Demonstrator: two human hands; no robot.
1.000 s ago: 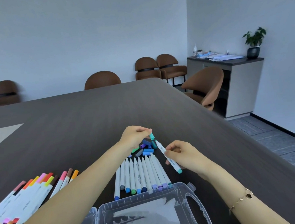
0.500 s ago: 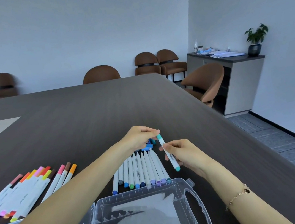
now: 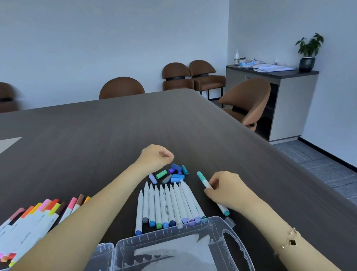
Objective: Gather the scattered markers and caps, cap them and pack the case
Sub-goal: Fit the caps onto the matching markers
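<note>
Head view: the right hand [image 3: 227,191] grips a teal marker [image 3: 203,180] beside the row of uncapped markers [image 3: 168,204]; the left hand [image 3: 155,157], fingers curled empty, hovers over the loose caps [image 3: 173,173] beyond the open case [image 3: 177,259]

Teal marker [image 3: 211,191]: white barrel, teal caps on both ends, lying diagonal on the dark table just right of the cool-colour row, gripped mid-barrel by the right hand [image 3: 227,191].

Row of cool-colour markers [image 3: 168,204]: about a dozen white barrels side by side, fanned slightly, far tips bare, near ends capped in blue, green, grey and purple, near ends touching the case rim.

Loose caps [image 3: 171,173]: small pile just beyond the row's bare tips; blue, green, purple, grey, teal.

Warm-colour markers [image 3: 26,226]: capped group at left, pink, orange, yellow, red, brown.

Clear plastic case [image 3: 233,239]: open at the near edge, handle cut-out on the right.
</note>
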